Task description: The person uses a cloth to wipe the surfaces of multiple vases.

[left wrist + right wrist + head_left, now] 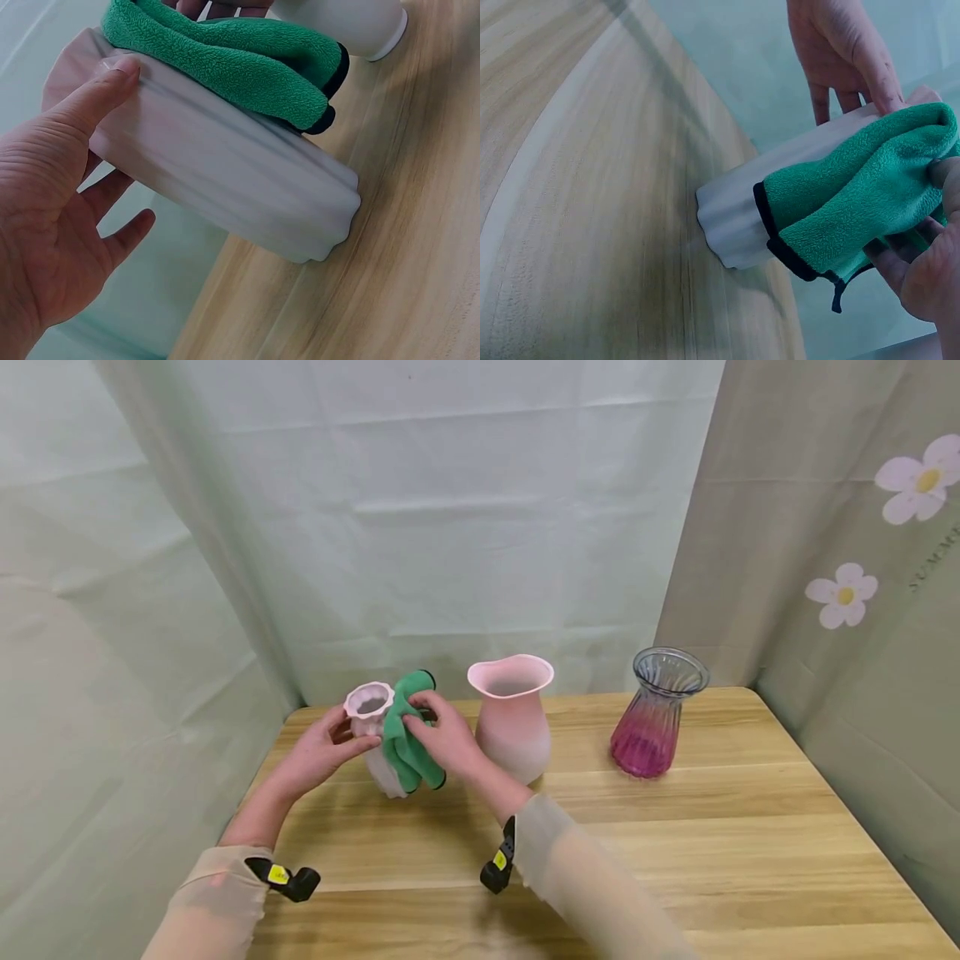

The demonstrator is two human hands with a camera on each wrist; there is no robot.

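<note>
At the left of the table stands a slim ribbed vase, pale pink at its scalloped rim and white below. My left hand holds it just under the rim, thumb on the near side; in the left wrist view, the thumb presses the ribbed wall and other fingers pass behind it. A green cloth with black edging hangs folded along the vase's right side. My right hand pinches this cloth between thumb and fingers near the top. In the right wrist view, the cloth covers part of the vase wall.
A wider pink-and-white vase with a wavy rim stands right beside my right forearm. Further right is a ribbed glass vase, clear grey above and magenta below. Pale curtains enclose the wooden table at the back and sides.
</note>
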